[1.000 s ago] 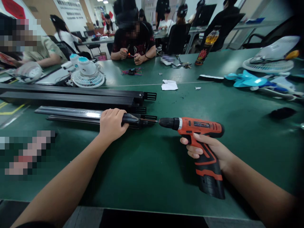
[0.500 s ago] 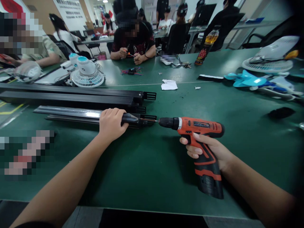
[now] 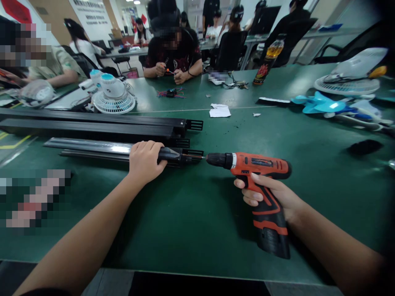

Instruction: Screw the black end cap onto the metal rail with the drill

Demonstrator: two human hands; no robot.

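Note:
My left hand is closed over a long black metal rail lying on the green table, near the rail's right end. A slotted black end bracket sticks out past my fingers. In my right hand is an orange and black cordless drill, gripped by its handle and pointing left. Its long thin bit reaches into the bracket end of the rail; the exact spot where the tip sits is too small to make out. One finger lies at the drill's trigger.
More black rails lie just behind. White fan parts stand at back left, blue fan blades at right. Paper scraps, a drink bottle and a wire bundle lie beyond. A person works opposite.

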